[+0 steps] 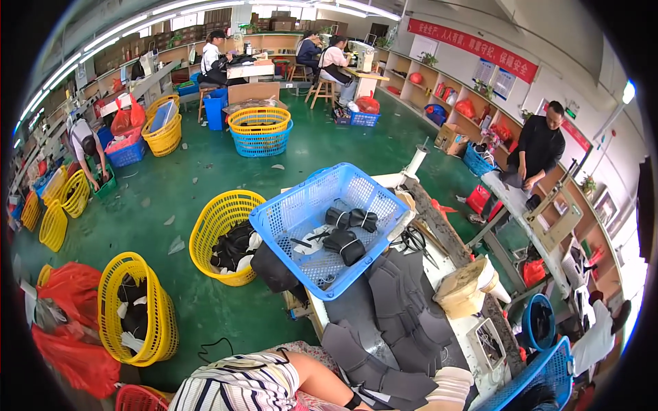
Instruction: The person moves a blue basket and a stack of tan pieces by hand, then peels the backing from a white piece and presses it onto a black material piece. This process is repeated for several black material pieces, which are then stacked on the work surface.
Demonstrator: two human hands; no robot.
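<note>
My left arm, in a striped sleeve, enters at the lower edge and points toward the lower right, with a dark band at the wrist. The hand itself is cut off by the frame, and my right hand does not show. Nearest to the wrist lie dark grey cut fabric pieces (363,359) and a fanned stack of cream pieces (449,387). More dark grey pieces (404,301) overlap in a pile on the worktable. Beyond them a blue plastic basket (274,209) sits tilted, with tied black bundles (346,245) inside. Black-handled scissors (413,238) lie right of the basket.
Yellow baskets (164,322) with black and white pieces stand on the green floor at left, beside red plastic bags (75,342). A yellowed machine part (466,284) is on the table's right. Another blue basket (558,377) is lower right. Co-workers, one standing at right (541,144), work around.
</note>
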